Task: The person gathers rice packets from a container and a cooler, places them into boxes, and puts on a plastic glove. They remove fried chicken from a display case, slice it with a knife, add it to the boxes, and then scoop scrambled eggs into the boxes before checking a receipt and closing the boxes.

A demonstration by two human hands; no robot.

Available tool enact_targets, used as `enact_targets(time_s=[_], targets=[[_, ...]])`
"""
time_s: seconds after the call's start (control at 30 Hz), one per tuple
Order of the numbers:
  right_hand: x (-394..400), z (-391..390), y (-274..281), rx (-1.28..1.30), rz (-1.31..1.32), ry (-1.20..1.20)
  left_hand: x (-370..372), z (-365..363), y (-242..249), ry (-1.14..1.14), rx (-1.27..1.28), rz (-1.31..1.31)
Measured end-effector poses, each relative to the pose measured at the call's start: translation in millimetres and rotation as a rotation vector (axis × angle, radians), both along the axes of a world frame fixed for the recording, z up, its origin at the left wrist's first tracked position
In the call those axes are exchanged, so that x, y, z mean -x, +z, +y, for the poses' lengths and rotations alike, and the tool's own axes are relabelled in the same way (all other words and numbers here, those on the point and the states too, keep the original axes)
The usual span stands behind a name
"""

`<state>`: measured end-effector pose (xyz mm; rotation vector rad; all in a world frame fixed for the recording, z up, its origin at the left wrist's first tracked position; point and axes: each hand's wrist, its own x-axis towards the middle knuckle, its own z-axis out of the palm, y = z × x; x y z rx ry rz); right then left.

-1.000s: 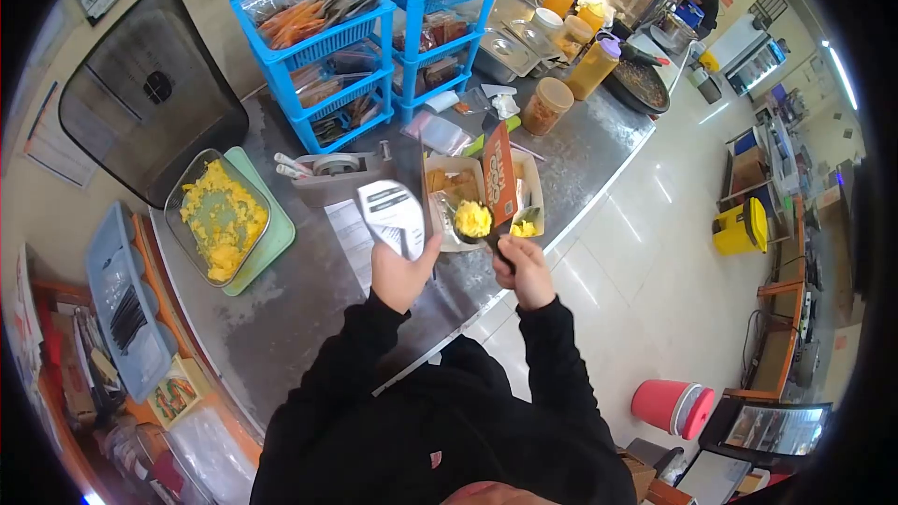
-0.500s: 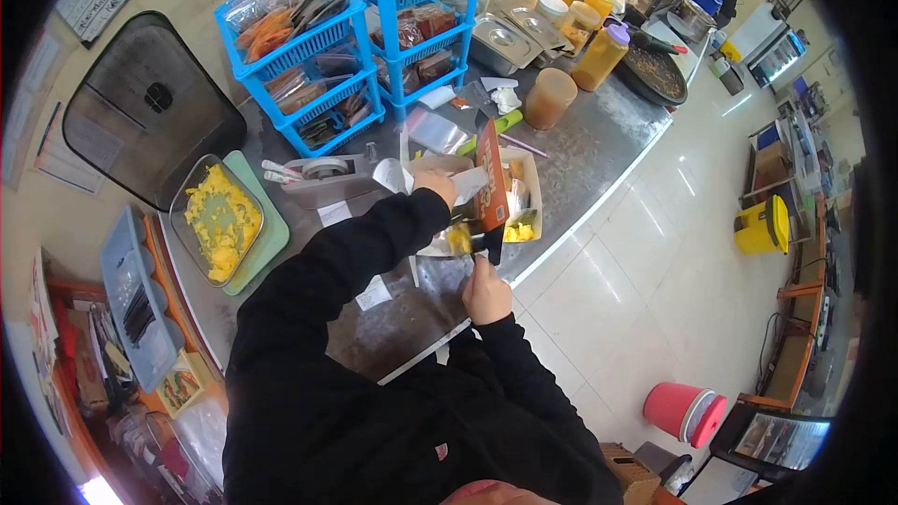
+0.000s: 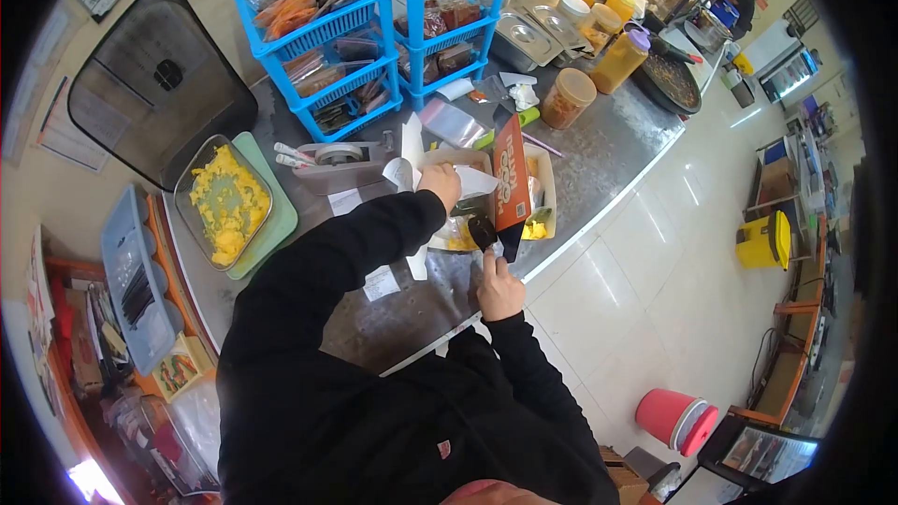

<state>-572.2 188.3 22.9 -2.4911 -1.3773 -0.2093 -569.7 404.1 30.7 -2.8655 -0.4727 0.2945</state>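
Note:
On the counter a takeaway box (image 3: pixel 450 244) stands open, with yellow food inside. My left hand (image 3: pixel 440 185) reaches over its far side, its fingers closed on a white flap (image 3: pixel 477 179). A black spoon (image 3: pixel 483 232) is in my right hand (image 3: pixel 502 290), its dark bowl over the box's near right corner. The orange printed lid (image 3: pixel 511 178) of a second box stands upright between the two boxes. That second box (image 3: pixel 550 196) holds yellow food and other items, partly hidden by the lid.
To the left, a glass dish (image 3: pixel 224 206) of scrambled egg rests on a green board (image 3: pixel 271 173). Blue basket racks (image 3: pixel 323 65) and a tape dispenser (image 3: pixel 341 168) stand behind. Farther right are a brown tub (image 3: pixel 569 98), a sauce bottle (image 3: pixel 621 61) and a pan (image 3: pixel 669 79).
The spoon's bowl has turned to show over the box, while my right hand stays near the counter edge. My left hand stays at the box. The whole view has shifted slightly.

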Motion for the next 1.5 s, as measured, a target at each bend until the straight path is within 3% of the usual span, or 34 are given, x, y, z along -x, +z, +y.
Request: enact_targets(time_s=[0.3,0.4,0.5,0.63,0.73,0.8,0.87,0.9,0.93,1.0,1.07,1.1,1.13,1.5], targets=[[-9,0,3,0.023,0.064,0.008,2,2,11,0.053,0.094,-0.021],[-11,1,4,-0.185,0.181,-0.020,1,3,17,0.066,0.152,-0.073],[-20,-1,2,-0.286,0.419,-0.091,-2,1,39,0.116,0.264,-0.103],[-33,-7,0,-0.541,1.196,-0.086,15,7,108,0.104,0.499,-0.236],[-34,-12,45,-0.566,1.684,-0.131,49,21,161,0.099,0.745,-0.487],[-34,-18,72,-0.636,1.749,-0.120,85,28,177,0.066,1.010,-0.691],[-44,-37,92,-0.747,1.734,-0.091,126,21,194,0.146,1.132,-0.795],[-52,-47,101,-0.819,1.650,-0.114,146,15,197,0.322,1.370,-0.763],[-62,-57,110,-0.875,1.593,-0.095,163,8,193,0.390,1.454,-0.829],[-77,-66,101,-0.797,1.262,-0.222,193,-4,181,0.431,1.561,-0.786],[-91,-61,36,-0.663,0.232,-0.037,211,-16,162,0.443,1.675,-0.753],[-93,-64,16,-0.323,-0.018,-0.022,217,-21,152,0.476,1.688,-0.758],[-90,-64,-9,-0.057,-0.063,-0.106,222,-28,144,0.516,1.703,-0.758],[-107,-64,-26,-0.155,-0.148,-0.111,234,-55,114,0.705,1.696,-0.939]])
